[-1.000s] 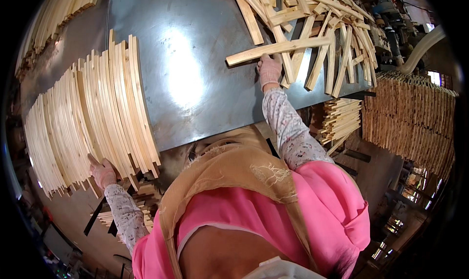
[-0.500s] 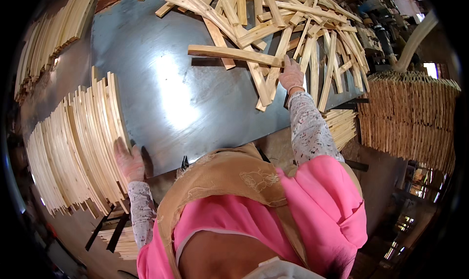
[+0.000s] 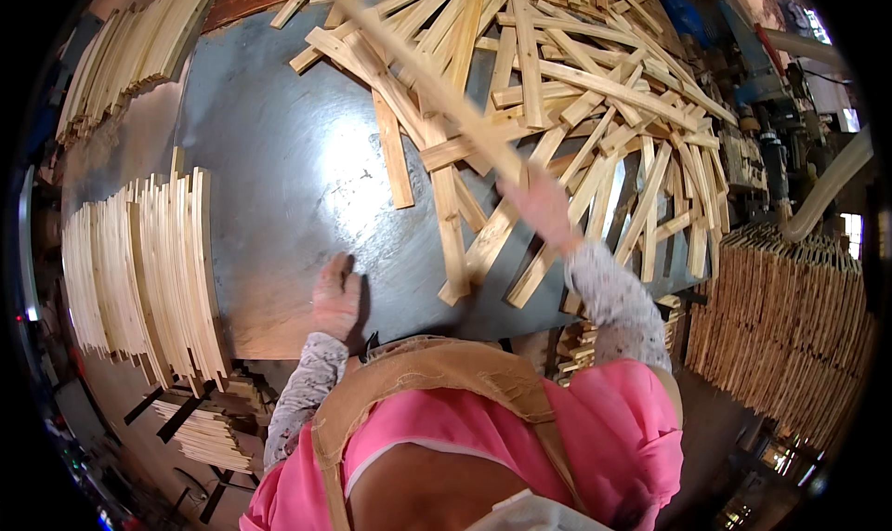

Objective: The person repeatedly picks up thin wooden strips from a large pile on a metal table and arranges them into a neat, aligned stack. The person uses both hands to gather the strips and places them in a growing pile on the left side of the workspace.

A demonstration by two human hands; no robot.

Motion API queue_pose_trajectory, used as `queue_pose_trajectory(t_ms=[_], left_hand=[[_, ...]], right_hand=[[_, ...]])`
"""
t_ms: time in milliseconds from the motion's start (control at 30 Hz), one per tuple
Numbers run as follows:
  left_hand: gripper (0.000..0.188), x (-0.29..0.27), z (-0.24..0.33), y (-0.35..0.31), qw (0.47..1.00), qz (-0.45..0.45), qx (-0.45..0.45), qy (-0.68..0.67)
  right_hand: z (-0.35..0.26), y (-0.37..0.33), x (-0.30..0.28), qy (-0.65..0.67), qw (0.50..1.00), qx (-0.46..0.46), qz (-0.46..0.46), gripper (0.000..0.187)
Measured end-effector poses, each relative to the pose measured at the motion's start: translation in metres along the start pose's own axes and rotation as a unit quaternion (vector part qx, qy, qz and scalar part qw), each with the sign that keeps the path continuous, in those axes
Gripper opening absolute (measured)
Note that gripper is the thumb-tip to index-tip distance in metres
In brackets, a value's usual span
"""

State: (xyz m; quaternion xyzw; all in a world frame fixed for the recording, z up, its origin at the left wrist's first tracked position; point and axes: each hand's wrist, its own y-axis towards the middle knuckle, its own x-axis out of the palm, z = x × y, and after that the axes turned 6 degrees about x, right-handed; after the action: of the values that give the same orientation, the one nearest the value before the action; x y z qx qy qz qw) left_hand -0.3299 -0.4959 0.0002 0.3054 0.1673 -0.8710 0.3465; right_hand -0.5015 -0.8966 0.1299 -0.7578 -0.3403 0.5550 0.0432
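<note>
My right hand [image 3: 539, 206] grips one end of a pale wooden slat [image 3: 432, 87], its fingers closed round it. The slat slants away to the far left above the loose pile and is blurred by motion. Under and beyond it, many similar slats [image 3: 531, 57] lie crisscrossed on the grey metal tabletop [image 3: 269, 206]. My left hand [image 3: 336, 299] is near the front edge of the table, empty, with thumb and fingers apart. To its left, a row of slats [image 3: 167, 271] stands packed side by side. Both hands look thinly gloved.
Another row of slats [image 3: 139, 57] sits at the far left. A tall stack of darker wood pieces [image 3: 780, 317] rises beyond the table's right edge, below a pale hose [image 3: 827, 187]. More slats [image 3: 200, 433] lie low at the near left, beneath black bars.
My left hand has left the packed row and moved right, over the tabletop. The slat in my right hand has swung from lying crosswise to pointing far left. The view has shifted slightly.
</note>
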Motion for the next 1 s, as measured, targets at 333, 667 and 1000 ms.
queue_pose_trajectory(t_ms=[333,667,1000], left_hand=[[0.061,0.142,0.129,0.078,0.948,-0.139,-0.174,-0.226],[0.052,0.065,0.087,0.049,0.837,0.112,-0.208,-0.494],[0.070,-0.005,0.031,0.088,0.936,-0.082,-0.212,-0.268]], right_hand=[[-0.040,0.253,-0.062,-0.054,0.980,0.026,0.188,0.078],[-0.001,0.121,0.022,0.390,0.920,0.000,0.019,0.068],[-0.064,-0.032,0.138,-0.005,0.952,-0.307,-0.021,0.048]])
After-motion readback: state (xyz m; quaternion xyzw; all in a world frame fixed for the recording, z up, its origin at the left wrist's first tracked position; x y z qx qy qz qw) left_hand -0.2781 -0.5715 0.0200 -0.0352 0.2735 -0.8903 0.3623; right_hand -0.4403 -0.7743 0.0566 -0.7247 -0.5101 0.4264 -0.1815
